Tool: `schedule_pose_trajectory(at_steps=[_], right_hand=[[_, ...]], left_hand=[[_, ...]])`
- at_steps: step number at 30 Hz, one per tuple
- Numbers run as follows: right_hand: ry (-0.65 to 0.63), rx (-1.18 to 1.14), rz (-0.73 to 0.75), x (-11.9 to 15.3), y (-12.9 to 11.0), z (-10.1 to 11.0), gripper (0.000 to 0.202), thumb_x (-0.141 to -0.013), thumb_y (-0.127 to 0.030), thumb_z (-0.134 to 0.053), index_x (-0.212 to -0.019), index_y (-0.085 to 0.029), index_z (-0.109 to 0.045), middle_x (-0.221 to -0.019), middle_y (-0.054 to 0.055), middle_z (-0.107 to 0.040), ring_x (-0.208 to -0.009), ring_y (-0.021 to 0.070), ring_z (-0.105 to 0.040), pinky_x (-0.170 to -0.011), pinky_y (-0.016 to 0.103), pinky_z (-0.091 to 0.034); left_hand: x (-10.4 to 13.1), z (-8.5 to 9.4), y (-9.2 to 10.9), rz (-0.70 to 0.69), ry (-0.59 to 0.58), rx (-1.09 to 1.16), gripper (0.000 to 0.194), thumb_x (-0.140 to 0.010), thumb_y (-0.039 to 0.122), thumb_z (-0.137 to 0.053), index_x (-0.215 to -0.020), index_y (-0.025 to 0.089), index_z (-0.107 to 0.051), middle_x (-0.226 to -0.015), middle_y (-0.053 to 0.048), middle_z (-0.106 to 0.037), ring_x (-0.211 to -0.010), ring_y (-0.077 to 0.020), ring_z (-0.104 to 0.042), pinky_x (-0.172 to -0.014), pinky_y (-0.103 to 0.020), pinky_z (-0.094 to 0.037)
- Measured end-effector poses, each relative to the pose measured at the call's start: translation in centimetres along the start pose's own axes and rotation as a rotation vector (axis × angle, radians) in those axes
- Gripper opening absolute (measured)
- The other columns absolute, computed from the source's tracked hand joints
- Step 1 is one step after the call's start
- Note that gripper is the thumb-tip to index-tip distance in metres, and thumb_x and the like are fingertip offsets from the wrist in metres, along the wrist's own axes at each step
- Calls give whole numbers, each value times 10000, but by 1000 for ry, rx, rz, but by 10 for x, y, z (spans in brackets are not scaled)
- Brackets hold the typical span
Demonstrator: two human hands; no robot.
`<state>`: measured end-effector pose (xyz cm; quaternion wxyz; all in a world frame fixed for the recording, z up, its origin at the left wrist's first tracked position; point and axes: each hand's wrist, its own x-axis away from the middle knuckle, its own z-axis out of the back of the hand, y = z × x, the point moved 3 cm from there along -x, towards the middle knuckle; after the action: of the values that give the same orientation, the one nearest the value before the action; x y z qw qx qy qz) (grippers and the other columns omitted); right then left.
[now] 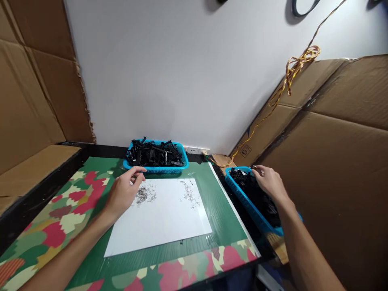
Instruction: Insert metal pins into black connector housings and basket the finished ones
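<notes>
My left hand [125, 191] hovers over the left edge of a white sheet [163, 226], its thumb and forefinger curled close together; whatever they hold, if anything, is too small to make out. Beside its fingertips lies a pile of tiny metal pieces [144, 195], and a looser scatter of similar pieces [189, 194] is on the sheet's right part. My right hand [268, 181] is above the far end of the right blue basket [247, 200], fingers pinched at a small dark item. Black plastic parts [239, 178] fill that basket.
A second blue basket [156, 169] heaped with black parts stands behind the sheet. A green mat [218, 210] with a camouflage border covers the table. Cardboard panels [339, 161] rise at both sides. Yellow twisted wire [295, 68] hangs at the right, near a power strip [194, 150].
</notes>
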<state>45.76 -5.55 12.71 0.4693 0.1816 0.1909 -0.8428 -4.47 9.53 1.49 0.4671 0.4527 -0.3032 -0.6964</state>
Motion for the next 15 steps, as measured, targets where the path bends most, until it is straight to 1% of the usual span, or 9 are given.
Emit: schedule_pose_trajectory(at_steps=[3,5,6,8,10,12,15], right_hand=[[-79,-119,152,1,-45,-11,410,-1016,-404,-492,-1170,-201,-814,-1087,185,-821,-972,323,-770,-777,344,-529],[-141,-199,274,8,-84,-21,425,-1053,-408,-445,-1191,-210,-796,-1125,167,-816,-994,304,-762,-781,321,-513],[-184,-237,338,13,-104,-27,419,-1061,-407,-442,-1192,-217,-791,-1110,152,-818,-969,290,-760,-766,309,-503],[-285,-304,460,27,-142,-41,363,-1049,-395,-492,-1169,-234,-794,-995,101,-823,-844,246,-745,-706,283,-470],[-369,-352,546,41,-173,-55,294,-1010,-369,-569,-1092,-227,-812,-821,62,-789,-698,210,-690,-633,269,-413],[-411,-384,586,47,-195,-68,255,-985,-352,-608,-1053,-223,-817,-712,32,-733,-617,184,-626,-595,266,-359],[-397,-411,571,40,-214,-86,295,-1013,-361,-564,-1111,-218,-803,-709,27,-698,-616,175,-583,-589,274,-320]], left_hand=[[0,3,0,-83,-71,-264,245,-978,385,-563,-1085,244,-732,-872,-27,-734,-665,-194,-596,-615,-280,-393],[0,2,-1,-155,-135,-329,237,-985,371,-555,-1061,245,-741,-948,-49,-749,-779,-229,-633,-685,-304,-423],[0,1,-1,-191,-163,-339,236,-986,370,-560,-1044,239,-748,-989,-63,-752,-860,-249,-645,-741,-319,-441],[1,-4,-2,-240,-216,-347,228,-975,379,-593,-976,233,-768,-1027,-74,-751,-996,-278,-638,-870,-360,-453],[5,-10,-2,-275,-292,-354,226,-966,398,-628,-938,236,-783,-1045,-68,-745,-1031,-280,-628,-926,-390,-441],[9,-17,-1,-308,-380,-355,237,-982,413,-630,-963,237,-788,-1062,-66,-734,-1023,-276,-622,-936,-412,-432],[16,-23,1,-317,-427,-348,235,-1024,374,-586,-1019,239,-779,-1071,-62,-718,-1016,-266,-618,-936,-421,-428]])
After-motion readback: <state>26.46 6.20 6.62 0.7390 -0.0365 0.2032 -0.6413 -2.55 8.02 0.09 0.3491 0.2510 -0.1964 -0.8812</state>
